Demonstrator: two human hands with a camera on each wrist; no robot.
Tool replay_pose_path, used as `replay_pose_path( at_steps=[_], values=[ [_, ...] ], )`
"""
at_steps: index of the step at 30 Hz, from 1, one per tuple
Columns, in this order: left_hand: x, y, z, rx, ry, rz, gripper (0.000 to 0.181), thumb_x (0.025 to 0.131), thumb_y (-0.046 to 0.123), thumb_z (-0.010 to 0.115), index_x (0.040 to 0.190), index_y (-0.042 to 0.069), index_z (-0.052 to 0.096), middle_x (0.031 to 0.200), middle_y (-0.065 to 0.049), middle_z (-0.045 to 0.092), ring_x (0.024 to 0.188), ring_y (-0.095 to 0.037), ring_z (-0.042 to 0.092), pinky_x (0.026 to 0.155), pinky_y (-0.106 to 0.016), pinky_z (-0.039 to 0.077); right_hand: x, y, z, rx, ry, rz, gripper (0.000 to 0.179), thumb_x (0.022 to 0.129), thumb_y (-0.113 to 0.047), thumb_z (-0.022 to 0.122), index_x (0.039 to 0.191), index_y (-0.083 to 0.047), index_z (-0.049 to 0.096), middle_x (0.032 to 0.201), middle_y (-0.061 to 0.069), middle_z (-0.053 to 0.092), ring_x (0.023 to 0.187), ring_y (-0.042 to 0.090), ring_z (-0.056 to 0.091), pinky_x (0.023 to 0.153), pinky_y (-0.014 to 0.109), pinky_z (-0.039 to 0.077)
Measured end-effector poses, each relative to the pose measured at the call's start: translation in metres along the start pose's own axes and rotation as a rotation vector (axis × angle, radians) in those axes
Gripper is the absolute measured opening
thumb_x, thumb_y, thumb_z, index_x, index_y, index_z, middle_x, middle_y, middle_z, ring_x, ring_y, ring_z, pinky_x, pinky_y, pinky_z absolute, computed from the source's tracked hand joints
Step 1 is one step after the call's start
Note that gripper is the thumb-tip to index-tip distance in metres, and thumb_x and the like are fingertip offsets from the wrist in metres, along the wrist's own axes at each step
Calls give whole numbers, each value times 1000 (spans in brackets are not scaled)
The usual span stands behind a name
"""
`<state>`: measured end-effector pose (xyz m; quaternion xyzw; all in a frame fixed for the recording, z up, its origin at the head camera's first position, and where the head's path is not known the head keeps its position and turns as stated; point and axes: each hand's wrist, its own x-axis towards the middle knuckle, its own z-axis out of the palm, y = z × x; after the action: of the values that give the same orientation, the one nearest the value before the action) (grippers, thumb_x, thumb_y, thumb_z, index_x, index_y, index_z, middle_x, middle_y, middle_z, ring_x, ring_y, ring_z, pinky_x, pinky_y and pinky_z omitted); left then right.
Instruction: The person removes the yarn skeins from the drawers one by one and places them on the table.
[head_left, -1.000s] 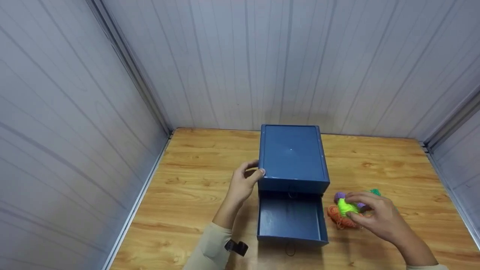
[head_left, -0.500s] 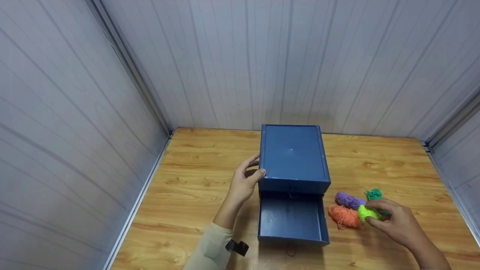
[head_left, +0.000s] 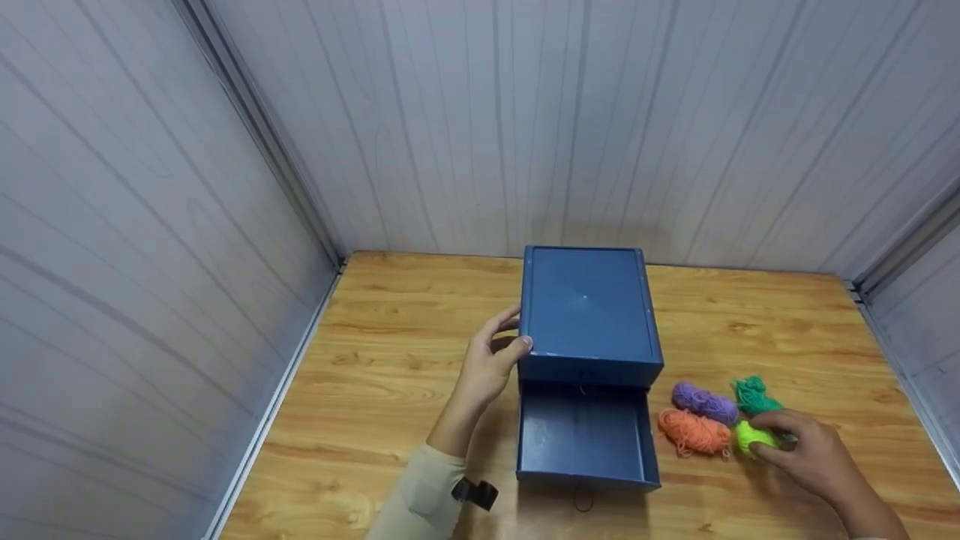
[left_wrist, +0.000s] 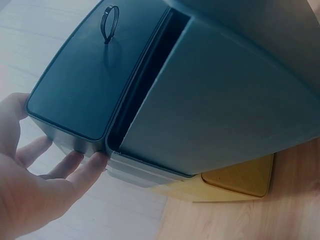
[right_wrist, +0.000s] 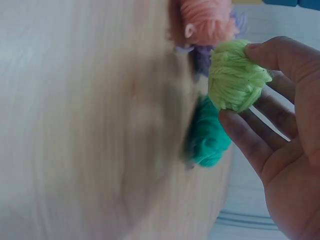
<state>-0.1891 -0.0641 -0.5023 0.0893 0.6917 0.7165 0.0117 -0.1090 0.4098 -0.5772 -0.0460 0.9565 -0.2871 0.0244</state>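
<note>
Three skeins (head_left: 705, 403) lie toward desk's (head_left: 397, 337) right edge. Our right hand (head_left: 808, 452) pinches a fourth, yellow skein (head_left: 752, 439); left hand (head_left: 484, 369) grips drawer unit (head_left: 590, 307).

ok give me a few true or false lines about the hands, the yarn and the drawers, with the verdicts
1. The right hand pinches the yellow-green yarn. True.
2. The left hand pinches that yarn too. False: it holds the blue drawer unit.
3. The lower drawer is pulled out. True.
4. The upper drawer is pulled out as well. False: it is pushed in.
5. The purple yarn lies inside the lower drawer. False: it lies on the table, next to the coral yarn.
</note>
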Motion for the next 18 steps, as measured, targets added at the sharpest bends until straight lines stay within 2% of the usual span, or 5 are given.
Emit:
replay_pose_path(
  at_steps=[4, 9, 18],
  values=[
    [0, -1, 0, 18, 3, 2, 56, 95, 10, 66, 149, 8, 52, 137, -21, 56, 113, -34, 63, 93, -35, 56, 1, 9, 3, 1, -45, 34, 33, 81, -25, 88, 109, -12, 77, 111, 12, 74, 92, 21, 71, 74, 37, 61],
    [0, 1, 0, 16, 5, 4, 56, 95, 11, 66, 149, 10, 53, 136, -21, 57, 111, -32, 64, 92, -35, 56, 3, 15, 5, 8, -110, 72, 36, 82, -24, 86, 113, -8, 76, 115, 16, 73, 99, 33, 70, 79, 48, 60],
    [0, -1, 0, 21, 7, 6, 56, 95, 13, 66, 150, 10, 52, 137, -22, 57, 112, -32, 64, 93, -36, 56, 3, 19, 7, 14, -128, 86, 38, 84, -27, 85, 116, -9, 75, 120, 18, 72, 111, 43, 67, 84, 55, 57]
  ],
)
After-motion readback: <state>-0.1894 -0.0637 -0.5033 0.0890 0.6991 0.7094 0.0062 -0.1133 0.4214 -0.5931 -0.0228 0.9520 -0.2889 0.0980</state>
